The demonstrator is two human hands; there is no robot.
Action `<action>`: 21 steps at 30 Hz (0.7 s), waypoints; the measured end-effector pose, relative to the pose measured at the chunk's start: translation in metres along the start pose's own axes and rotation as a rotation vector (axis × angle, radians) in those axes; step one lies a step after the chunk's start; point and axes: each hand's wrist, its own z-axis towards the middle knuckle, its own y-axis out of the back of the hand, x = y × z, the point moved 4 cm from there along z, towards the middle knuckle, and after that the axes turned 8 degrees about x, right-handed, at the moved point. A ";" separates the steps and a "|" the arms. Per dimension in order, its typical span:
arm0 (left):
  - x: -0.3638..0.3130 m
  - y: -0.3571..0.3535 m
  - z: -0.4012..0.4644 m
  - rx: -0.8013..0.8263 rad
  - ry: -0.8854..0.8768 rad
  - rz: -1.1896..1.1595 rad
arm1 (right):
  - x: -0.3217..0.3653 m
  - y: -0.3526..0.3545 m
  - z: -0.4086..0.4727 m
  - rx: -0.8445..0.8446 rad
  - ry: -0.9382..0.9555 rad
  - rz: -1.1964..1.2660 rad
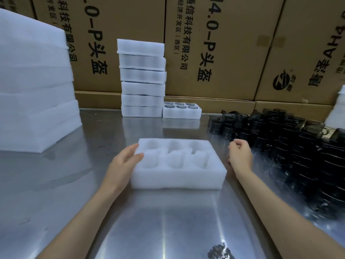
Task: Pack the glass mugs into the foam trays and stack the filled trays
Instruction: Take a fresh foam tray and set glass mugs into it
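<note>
A white foam tray (179,180) with several hollow pockets lies on the steel table in front of me. My left hand (124,162) rests against its left side, fingers straight along the edge. To the tray's right, my right hand (239,154) hovers with loosely curled fingers and holds nothing. A large crowd of dark glass mugs (280,131) covers the table at the right. At the back stands a stack of filled trays (142,79), and beside it a single tray (182,111) with mugs in its pockets.
A tall pile of white foam sheets (33,86) fills the left side. Brown cardboard boxes (224,49) wall off the back. More white foam (337,107) shows at the far right edge. The steel table (158,221) reflects light near me.
</note>
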 end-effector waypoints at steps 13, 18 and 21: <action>0.001 -0.009 0.012 0.140 -0.085 0.055 | 0.039 0.048 0.087 -0.086 -0.009 -0.819; -0.003 -0.010 0.013 0.161 -0.086 0.002 | 0.030 0.044 0.102 -0.003 -0.085 -0.959; -0.003 -0.010 0.013 0.172 -0.083 -0.010 | 0.027 0.041 0.108 -0.022 -0.077 -0.963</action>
